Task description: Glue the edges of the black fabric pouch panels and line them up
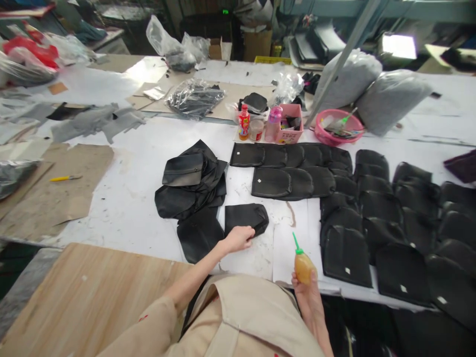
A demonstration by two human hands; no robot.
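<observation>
My left hand (238, 239) is closed at the near edge of a black leather-like piece (243, 216) lying on the white table cover, its fingertips bent against it. In my right hand (309, 293), held low by the table's front edge, is a squeeze glue bottle (304, 268) with amber contents. Its thin green nozzle (296, 243) points up and away from me. Just left of the piece lies a flat black panel (201, 235), and behind that a loose heap of black pieces (193, 173). Overlapping rows of similar black pieces (345, 253) cover the right side.
Toward the back stand a red-capped drink bottle (244, 123), a pink bottle (273, 124), a pink box (290, 134) and a pink basket (336, 140). A slanted metal pole (340, 67) rises behind. A yellow cutter knife (65, 178) lies on cardboard; a wooden board (96, 297) is at front left.
</observation>
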